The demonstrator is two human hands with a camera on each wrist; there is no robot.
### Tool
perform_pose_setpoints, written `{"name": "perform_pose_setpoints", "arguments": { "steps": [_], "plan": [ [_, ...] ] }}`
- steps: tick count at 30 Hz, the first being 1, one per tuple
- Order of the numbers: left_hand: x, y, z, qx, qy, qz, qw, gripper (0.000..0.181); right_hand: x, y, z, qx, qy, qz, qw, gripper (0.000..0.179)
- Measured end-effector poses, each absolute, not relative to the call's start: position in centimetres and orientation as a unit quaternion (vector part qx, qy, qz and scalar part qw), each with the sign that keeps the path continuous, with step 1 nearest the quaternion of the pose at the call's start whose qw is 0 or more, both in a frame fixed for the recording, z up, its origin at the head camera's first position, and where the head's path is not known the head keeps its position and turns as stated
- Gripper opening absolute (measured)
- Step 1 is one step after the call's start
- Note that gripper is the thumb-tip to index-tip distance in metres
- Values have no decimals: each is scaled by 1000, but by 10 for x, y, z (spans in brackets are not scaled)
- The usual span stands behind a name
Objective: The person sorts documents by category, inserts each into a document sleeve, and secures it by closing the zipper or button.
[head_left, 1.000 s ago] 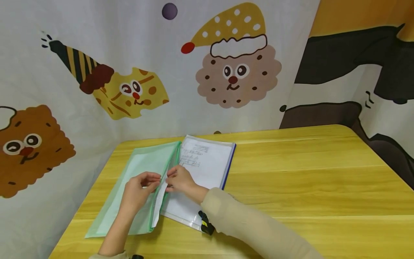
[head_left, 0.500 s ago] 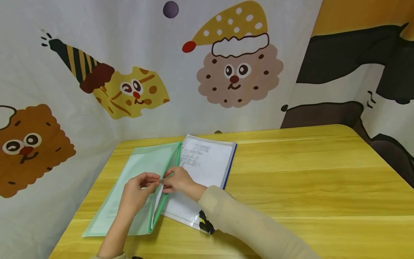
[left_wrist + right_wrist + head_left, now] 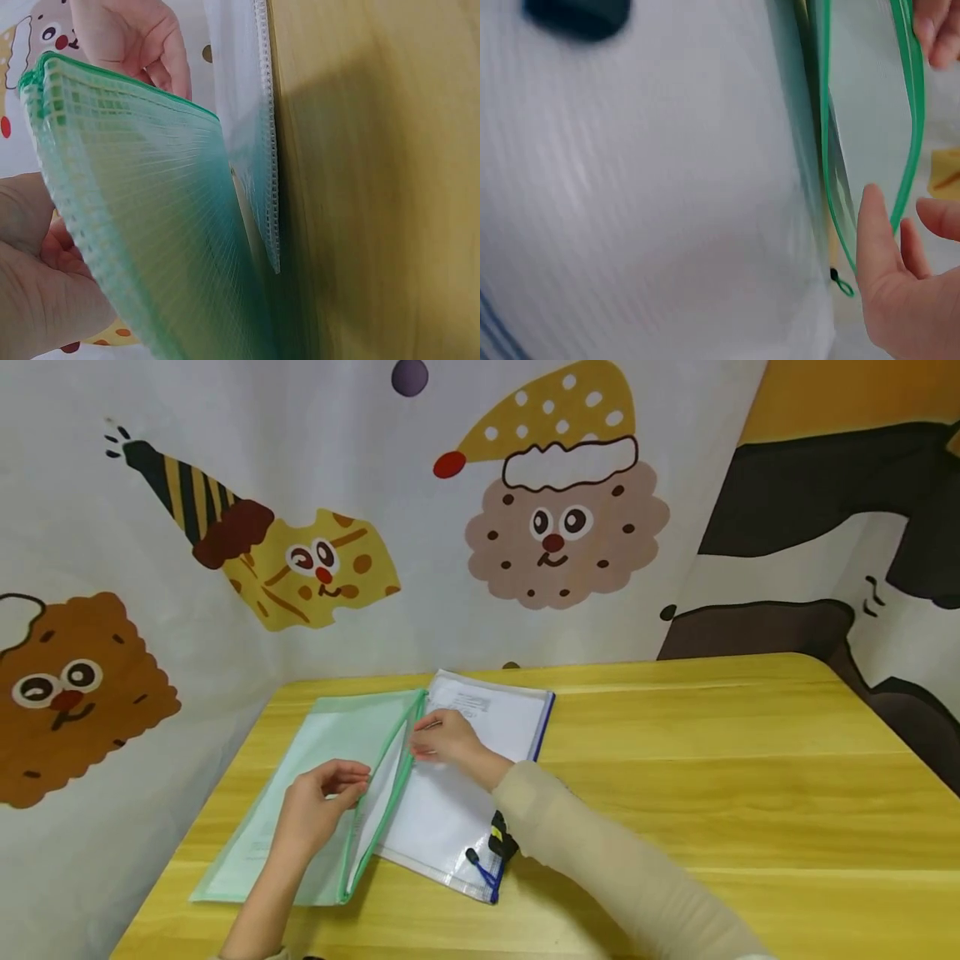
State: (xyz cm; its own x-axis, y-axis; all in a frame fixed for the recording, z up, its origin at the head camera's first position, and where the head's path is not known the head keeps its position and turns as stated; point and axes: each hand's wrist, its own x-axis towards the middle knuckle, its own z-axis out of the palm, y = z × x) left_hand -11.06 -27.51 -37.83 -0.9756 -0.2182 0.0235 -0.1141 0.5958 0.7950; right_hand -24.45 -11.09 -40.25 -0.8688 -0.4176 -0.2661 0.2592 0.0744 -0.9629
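Note:
A translucent green zip folder lies at the left of the table, its zipped side gaping, with white paper inside. My left hand pinches the upper lip of that opening, as the right wrist view also shows by its fingertips. My right hand is at the far part of the opening, fingers fairly straight and thumb apart, holding nothing; in the right wrist view this hand is beside the green zip edge. From the left wrist view, the mesh folder stands raised between both hands.
A clear folder with a blue zip edge lies partly under the green one, with a printed sheet inside. Its blue pull cord hangs at the near corner. Wooden table extends to the right; a cartoon-printed curtain stands behind.
My right hand has left the middle of the opening and moved away from me along it. The paper sits deeper inside the green folder. My left hand keeps its place at the lip.

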Motion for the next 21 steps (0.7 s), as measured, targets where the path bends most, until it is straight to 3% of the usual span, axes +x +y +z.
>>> {"name": "perform_pose_setpoints", "arguments": {
  "steps": [10,21],
  "plan": [
    [-106,-281,-378,92,-888,-447,61,18,-280,-108,-398,-119,785,-595,127,31],
    [-99,-288,-374,99,-884,-452,68,19,-305,-117,-406,-192,790,-558,166,50]
  ]
}}
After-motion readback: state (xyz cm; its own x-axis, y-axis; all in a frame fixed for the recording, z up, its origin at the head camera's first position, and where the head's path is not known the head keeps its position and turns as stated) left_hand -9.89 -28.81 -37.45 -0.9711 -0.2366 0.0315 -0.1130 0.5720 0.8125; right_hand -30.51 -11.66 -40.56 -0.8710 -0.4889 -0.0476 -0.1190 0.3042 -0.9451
